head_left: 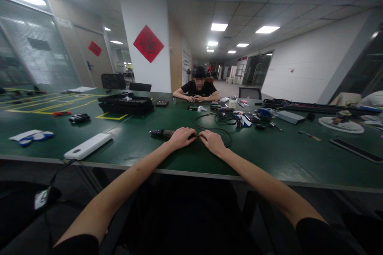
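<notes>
Both my hands rest on the green table (269,155) close together. My left hand (181,137) is closed over the rear end of a dark cylindrical tool (160,132) that lies flat and points left. My right hand (213,141) is closed in a pinch on a thin black cable (209,117) right beside the left hand. The cable loops away from my fingers toward a cluster of small parts further back. What exactly sits between the two hands is hidden by my fingers.
A white power bank (87,146) lies near the front left edge. A black case (125,104) stands at back left. A person (197,87) sits across the table. Screwdrivers (309,135), a white fan grille (341,124) and a dark flat strip (356,150) lie to the right.
</notes>
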A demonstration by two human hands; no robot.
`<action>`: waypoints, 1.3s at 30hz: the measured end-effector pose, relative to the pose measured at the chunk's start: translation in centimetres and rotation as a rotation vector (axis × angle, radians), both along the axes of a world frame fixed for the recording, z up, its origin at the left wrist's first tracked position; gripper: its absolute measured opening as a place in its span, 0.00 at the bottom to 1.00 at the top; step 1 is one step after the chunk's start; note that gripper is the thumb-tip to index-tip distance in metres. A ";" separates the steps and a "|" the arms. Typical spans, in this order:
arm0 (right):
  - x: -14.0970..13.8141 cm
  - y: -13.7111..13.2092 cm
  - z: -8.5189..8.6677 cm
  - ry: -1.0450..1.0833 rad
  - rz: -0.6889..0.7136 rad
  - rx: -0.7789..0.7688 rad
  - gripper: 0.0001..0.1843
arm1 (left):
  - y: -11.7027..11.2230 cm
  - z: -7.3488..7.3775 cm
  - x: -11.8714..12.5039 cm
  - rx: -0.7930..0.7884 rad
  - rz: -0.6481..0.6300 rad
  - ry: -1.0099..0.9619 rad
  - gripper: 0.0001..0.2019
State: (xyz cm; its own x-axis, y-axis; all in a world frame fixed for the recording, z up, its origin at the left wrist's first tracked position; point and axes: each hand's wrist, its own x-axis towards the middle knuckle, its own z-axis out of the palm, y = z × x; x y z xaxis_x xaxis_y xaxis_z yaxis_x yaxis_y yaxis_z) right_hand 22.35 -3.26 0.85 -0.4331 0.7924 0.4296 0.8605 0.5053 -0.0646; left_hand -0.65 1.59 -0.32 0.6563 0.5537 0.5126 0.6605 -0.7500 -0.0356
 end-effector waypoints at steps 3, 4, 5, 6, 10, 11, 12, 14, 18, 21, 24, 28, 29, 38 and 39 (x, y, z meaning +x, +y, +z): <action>0.0 0.0 0.0 0.006 0.003 0.001 0.15 | 0.0 0.1 0.0 0.002 0.021 -0.005 0.10; 0.0 0.1 0.0 0.006 0.001 0.002 0.15 | -0.1 0.1 0.0 0.005 0.006 0.003 0.10; 0.0 0.1 0.0 0.006 -0.001 0.004 0.15 | -0.1 0.1 0.0 0.007 -0.013 0.012 0.11; 0.0 0.1 0.0 0.006 -0.003 0.005 0.15 | -0.1 0.2 0.0 0.007 -0.027 0.017 0.11; 0.1 0.2 -0.1 0.011 0.003 0.006 0.15 | -0.2 0.2 0.0 0.002 0.006 0.004 0.10; 0.1 0.2 -0.2 0.014 0.007 0.008 0.15 | -0.2 0.2 0.0 0.003 0.015 0.003 0.10; 0.1 0.2 -0.2 0.017 0.011 0.010 0.15 | -0.2 0.2 0.0 0.004 0.014 0.007 0.10; 0.1 0.3 -0.3 0.022 0.016 0.013 0.14 | -0.2 0.2 0.0 0.004 -0.014 0.022 0.10; 0.1 0.3 -0.3 0.029 0.013 0.005 0.14 | -0.1 0.1 0.0 -0.005 0.003 0.007 0.10; 0.1 0.3 -0.3 0.027 0.006 -0.003 0.14 | -0.1 0.1 0.0 0.001 0.017 0.001 0.11; 0.1 0.3 -0.3 0.027 0.008 -0.005 0.15 | -0.1 0.1 0.0 0.009 -0.028 0.015 0.10; 0.2 0.2 -0.3 0.033 0.019 0.003 0.14 | -0.2 0.2 0.1 0.002 0.009 -0.005 0.10; 0.2 0.2 -0.3 0.034 0.019 0.006 0.14 | -0.2 0.2 0.1 0.002 0.013 -0.005 0.10; 0.2 0.1 -0.2 0.029 0.015 0.000 0.13 | -0.1 0.2 0.0 -0.003 0.015 0.001 0.11; 0.2 0.1 -0.2 0.027 0.015 0.001 0.13 | -0.1 0.2 0.0 0.000 0.007 0.004 0.11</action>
